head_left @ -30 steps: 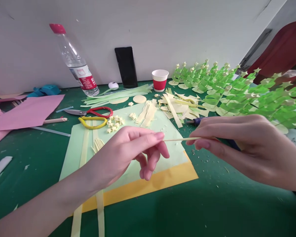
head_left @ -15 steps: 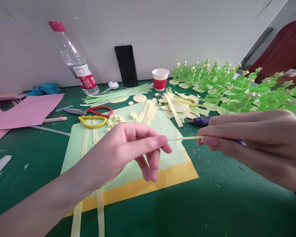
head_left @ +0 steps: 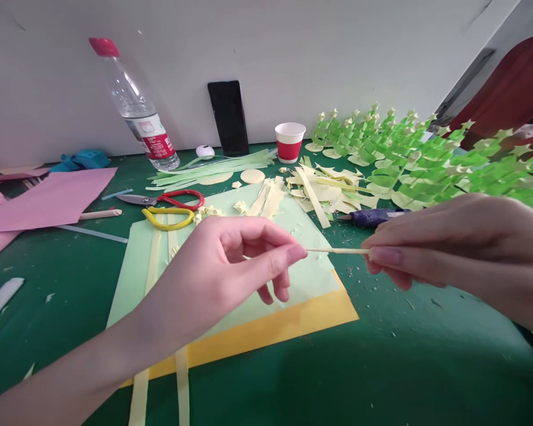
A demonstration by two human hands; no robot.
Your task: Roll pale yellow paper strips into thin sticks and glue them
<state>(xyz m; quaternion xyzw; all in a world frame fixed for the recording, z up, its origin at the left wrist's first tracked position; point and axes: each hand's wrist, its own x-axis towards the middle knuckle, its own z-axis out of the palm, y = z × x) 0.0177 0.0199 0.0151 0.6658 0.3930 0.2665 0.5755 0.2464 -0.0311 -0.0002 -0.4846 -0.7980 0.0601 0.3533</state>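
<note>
A thin, pale yellow rolled paper stick [head_left: 337, 251] stretches level between my two hands. My left hand [head_left: 244, 260] pinches its left end between thumb and forefinger, the other fingers loosely curled. The right end sits between the thumb and fingers of my right hand [head_left: 448, 242]. Below the hands lies a light green paper sheet [head_left: 311, 278] on a yellow-orange sheet [head_left: 270, 328]. Pale strips [head_left: 183, 378] and small folded paper stars [head_left: 240, 206] rest on it. Scissors [head_left: 169, 219] with a red and a yellow handle lie at its upper left.
Rows of green paper plants with star tops [head_left: 391, 142] stand at the back right. A purple-handled pointed tool [head_left: 368, 218], paper scraps [head_left: 333, 186], a paper cup [head_left: 289, 145], a phone [head_left: 228, 118], a bottle [head_left: 142, 112] and pink paper [head_left: 48, 198] are around.
Both hands have shifted slightly to the right with the paper stick still between them. My left fingers are curled in more, and my right hand has turned a little.
</note>
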